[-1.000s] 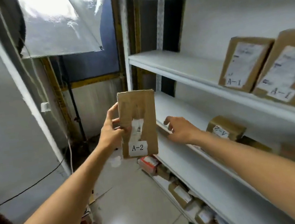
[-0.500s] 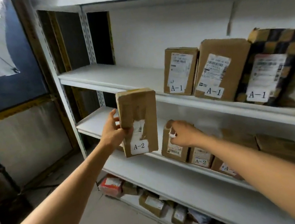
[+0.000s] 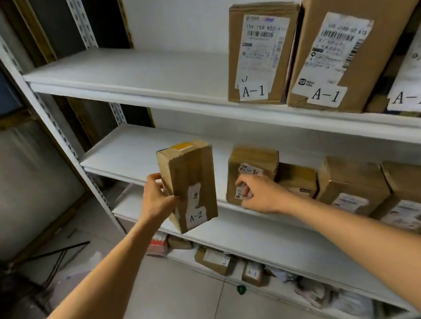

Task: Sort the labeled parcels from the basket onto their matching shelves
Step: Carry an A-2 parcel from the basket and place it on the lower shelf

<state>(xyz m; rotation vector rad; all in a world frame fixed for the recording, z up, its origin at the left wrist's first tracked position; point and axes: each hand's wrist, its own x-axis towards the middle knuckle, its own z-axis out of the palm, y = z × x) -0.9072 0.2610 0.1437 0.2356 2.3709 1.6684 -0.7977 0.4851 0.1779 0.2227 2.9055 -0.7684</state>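
My left hand (image 3: 156, 198) grips an upright brown cardboard parcel labelled A-2 (image 3: 190, 184), held in front of the second shelf (image 3: 127, 154). My right hand (image 3: 258, 193) rests on the front of a small A-2 box (image 3: 253, 162) that stands on that shelf, its fingers curled against the box's face. More brown parcels (image 3: 353, 182) line the same shelf to the right. On the shelf above (image 3: 124, 74) stand boxes labelled A-1 (image 3: 259, 52). The basket is out of view.
The left stretch of both white shelves is bare. A lower shelf (image 3: 284, 249) and the bottom level hold small parcels (image 3: 215, 258) and bags. A white slotted upright (image 3: 41, 102) frames the rack's left side. Grey floor tiles lie below, with dark rods at the left.
The view has swung right and closer to the rack. The A-2 parcel has moved toward the second shelf. My right hand stays at the small A-2 box.
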